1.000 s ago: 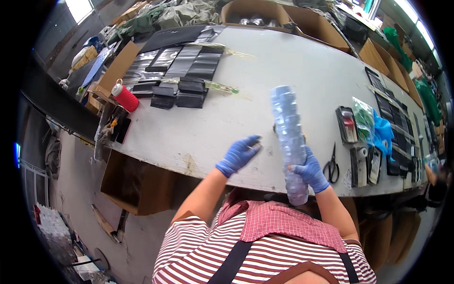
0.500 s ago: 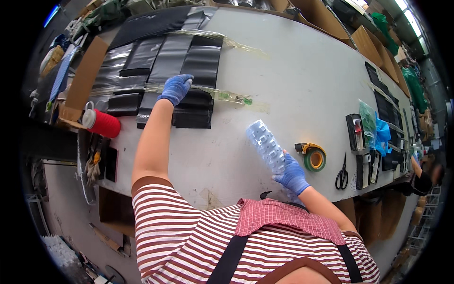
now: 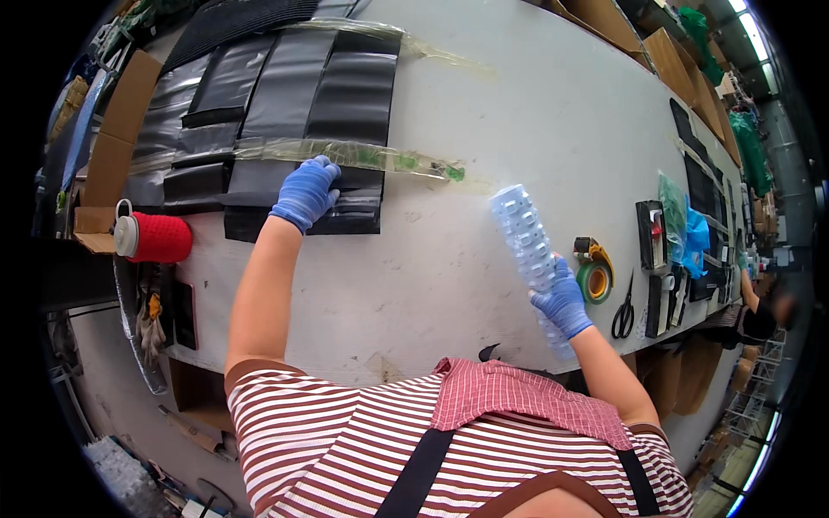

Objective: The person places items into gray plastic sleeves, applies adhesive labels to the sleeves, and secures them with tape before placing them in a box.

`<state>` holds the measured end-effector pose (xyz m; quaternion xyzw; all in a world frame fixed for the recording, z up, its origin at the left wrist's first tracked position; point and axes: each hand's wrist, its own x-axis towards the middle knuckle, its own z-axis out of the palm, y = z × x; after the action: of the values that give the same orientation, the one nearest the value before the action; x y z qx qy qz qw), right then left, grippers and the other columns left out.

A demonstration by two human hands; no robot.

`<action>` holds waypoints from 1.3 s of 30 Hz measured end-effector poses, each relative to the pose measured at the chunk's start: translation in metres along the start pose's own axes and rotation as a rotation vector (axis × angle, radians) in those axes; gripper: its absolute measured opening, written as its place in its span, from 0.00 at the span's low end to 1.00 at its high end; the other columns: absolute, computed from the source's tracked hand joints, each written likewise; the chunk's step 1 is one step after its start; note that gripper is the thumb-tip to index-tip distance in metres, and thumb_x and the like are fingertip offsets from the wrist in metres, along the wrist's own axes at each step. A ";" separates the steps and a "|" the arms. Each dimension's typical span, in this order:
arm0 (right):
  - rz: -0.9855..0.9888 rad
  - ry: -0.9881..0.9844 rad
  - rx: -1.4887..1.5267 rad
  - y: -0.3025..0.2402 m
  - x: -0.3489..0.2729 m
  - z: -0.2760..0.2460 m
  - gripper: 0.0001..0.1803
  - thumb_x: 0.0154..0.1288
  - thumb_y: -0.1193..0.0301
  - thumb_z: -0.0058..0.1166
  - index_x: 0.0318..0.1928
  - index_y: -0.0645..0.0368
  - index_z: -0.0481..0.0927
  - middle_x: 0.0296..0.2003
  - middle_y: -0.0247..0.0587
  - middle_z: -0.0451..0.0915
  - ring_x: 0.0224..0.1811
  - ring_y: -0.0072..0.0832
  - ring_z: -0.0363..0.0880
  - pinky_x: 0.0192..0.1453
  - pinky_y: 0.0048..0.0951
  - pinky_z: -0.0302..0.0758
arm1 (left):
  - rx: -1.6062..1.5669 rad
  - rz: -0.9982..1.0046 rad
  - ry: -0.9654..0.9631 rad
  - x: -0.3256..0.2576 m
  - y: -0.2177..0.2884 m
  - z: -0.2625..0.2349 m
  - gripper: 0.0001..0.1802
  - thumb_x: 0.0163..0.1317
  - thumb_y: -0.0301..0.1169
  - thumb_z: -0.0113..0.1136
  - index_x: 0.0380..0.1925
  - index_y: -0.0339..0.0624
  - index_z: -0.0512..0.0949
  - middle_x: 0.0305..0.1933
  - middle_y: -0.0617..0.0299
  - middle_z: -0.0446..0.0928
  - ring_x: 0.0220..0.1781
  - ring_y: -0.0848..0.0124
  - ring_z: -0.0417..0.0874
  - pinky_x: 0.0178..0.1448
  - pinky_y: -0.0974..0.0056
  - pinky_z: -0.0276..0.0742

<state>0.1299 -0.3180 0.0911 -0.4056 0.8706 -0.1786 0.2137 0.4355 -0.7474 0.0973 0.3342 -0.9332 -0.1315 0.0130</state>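
Observation:
My right hand (image 3: 563,300), in a blue glove, is wrapped round a long tube of translucent, light-blue knobbly plastic (image 3: 522,231). The tube leans up and to the left, and its lower end shows below my hand. Over at the left, my gloved left hand (image 3: 306,195) is closed, fingers curled, above the near part of a row of overlapping black plastic bags (image 3: 345,99). Whatever its fingertips may grip is hidden. Just beyond those fingertips, a clear, wrinkled tape strip (image 3: 363,156) with green patches crosses the bags and runs onto the table.
A tape dispenser (image 3: 594,269) and black scissors (image 3: 623,316) lie right of my right hand. Farther right are black trays (image 3: 650,235) and a blue plastic bag (image 3: 694,246). At the left edge stand a red spool (image 3: 164,238) and cardboard (image 3: 118,129). Another person works at far right.
My left hand has come down and nearer, to the bags' near part. My right hand and the knobbly tube have shifted right and turned more upright. The whole view has also shifted slightly.

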 end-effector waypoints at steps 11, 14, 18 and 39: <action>0.035 -0.024 -0.241 -0.017 0.008 0.001 0.45 0.50 0.56 0.66 0.66 0.57 0.62 0.49 0.52 0.78 0.50 0.45 0.79 0.53 0.41 0.77 | 0.266 0.446 0.275 -0.001 -0.018 0.042 0.04 0.49 0.26 0.55 0.26 0.45 0.76 0.32 0.54 0.75 0.39 0.54 0.78 0.44 0.54 0.76; 0.128 -0.113 -0.159 -0.028 0.000 -0.015 0.50 0.47 0.57 0.68 0.69 0.58 0.58 0.49 0.54 0.77 0.51 0.48 0.79 0.54 0.42 0.76 | 0.371 0.423 0.376 0.002 -0.031 0.060 0.04 0.55 0.26 0.52 0.28 0.44 0.76 0.33 0.53 0.77 0.38 0.56 0.80 0.41 0.55 0.78; 0.108 -0.130 -0.148 -0.008 0.000 -0.007 0.51 0.46 0.58 0.69 0.68 0.64 0.58 0.50 0.55 0.78 0.51 0.49 0.79 0.54 0.42 0.77 | 0.257 -0.061 0.110 0.016 -0.004 0.061 0.07 0.62 0.25 0.47 0.34 0.40 0.75 0.38 0.50 0.79 0.37 0.53 0.83 0.37 0.55 0.80; 0.062 -0.051 0.160 0.048 0.010 -0.063 0.38 0.47 0.56 0.65 0.55 0.66 0.69 0.41 0.56 0.82 0.44 0.48 0.82 0.47 0.42 0.78 | 0.161 0.122 0.694 -0.108 0.291 -0.025 0.06 0.61 0.31 0.58 0.31 0.42 0.80 0.29 0.55 0.78 0.32 0.58 0.79 0.40 0.55 0.77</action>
<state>0.0620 -0.2880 0.1187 -0.3647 0.8599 -0.2303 0.2730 0.3415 -0.4693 0.2025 0.3024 -0.8988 0.0647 0.3106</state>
